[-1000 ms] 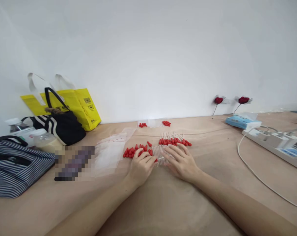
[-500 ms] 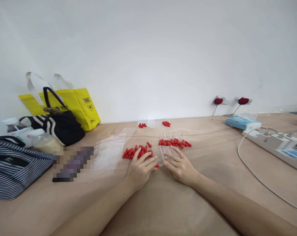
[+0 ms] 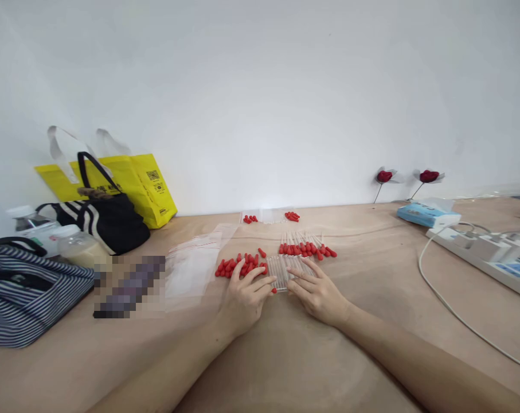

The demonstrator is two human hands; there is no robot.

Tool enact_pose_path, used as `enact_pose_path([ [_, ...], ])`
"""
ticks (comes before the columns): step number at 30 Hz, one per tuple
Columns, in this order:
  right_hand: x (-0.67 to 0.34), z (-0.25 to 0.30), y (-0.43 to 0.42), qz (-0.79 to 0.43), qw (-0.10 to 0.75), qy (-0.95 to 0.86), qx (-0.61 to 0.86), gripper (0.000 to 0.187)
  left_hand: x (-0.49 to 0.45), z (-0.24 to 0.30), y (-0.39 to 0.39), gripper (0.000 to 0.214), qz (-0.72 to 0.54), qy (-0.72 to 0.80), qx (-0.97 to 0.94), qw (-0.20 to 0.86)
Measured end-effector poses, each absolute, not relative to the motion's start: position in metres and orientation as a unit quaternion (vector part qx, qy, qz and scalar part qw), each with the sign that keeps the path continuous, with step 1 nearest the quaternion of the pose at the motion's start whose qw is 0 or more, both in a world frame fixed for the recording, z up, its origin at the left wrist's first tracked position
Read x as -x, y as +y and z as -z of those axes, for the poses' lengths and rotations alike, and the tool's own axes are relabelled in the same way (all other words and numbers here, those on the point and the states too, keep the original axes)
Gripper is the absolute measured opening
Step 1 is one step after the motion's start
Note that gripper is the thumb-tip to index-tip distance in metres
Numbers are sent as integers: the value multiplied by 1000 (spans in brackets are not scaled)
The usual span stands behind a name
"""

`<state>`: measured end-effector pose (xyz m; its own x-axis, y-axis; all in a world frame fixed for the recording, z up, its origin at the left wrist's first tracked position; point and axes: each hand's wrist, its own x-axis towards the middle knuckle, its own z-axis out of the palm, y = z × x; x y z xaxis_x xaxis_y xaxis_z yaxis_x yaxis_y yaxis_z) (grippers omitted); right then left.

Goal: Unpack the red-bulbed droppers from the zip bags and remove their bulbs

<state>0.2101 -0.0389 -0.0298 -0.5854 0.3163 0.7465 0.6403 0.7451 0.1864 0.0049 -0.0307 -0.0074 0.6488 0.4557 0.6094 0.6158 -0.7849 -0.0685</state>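
My left hand lies flat on the table with fingers spread, its fingertips touching a pile of loose red rubber caps. My right hand also lies open, fingers stretched toward a row of clear glass tubes between the two hands. One red cap rests near the thumbs. Behind the tubes lies a row of finished droppers with red caps. Neither hand grips anything.
Clear plastic bags lie left of the caps. A yellow tote, a black striped bag and a striped pouch fill the left side. A power strip with white cable, a blue tissue pack and two red roses are at right.
The left hand opened from a curled pose to spread fingers over the caps. The right hand drew back slightly toward me, and stays flat by the glass tubes.
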Motion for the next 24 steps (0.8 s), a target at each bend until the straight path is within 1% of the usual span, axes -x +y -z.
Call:
enact_pose_path([
  [9, -216, 29, -42, 219, 377, -852, 291, 22, 0, 2, -30, 24, 298, -321, 887, 142],
  [14, -234, 26, -39, 215, 388, -806, 393, 20, 8, -5, -29, 19, 336, -377, 847, 167],
  [16, -238, 27, -36, 216, 382, -782, 443, 21, 9, -7, -26, 21, 348, -405, 829, 165],
  [19, -244, 31, -29, 193, 377, -756, 500, 27, 14, -11, -13, 24, 353, -490, 789, 111],
  [22, -252, 35, -24, 157, 373, -749, 525, 31, 23, -19, 8, 23, 325, -589, 740, 0],
  [24, -259, 37, -23, 146, 359, -752, 533, 31, 28, -25, 23, 28, 296, -645, 702, -62],
])
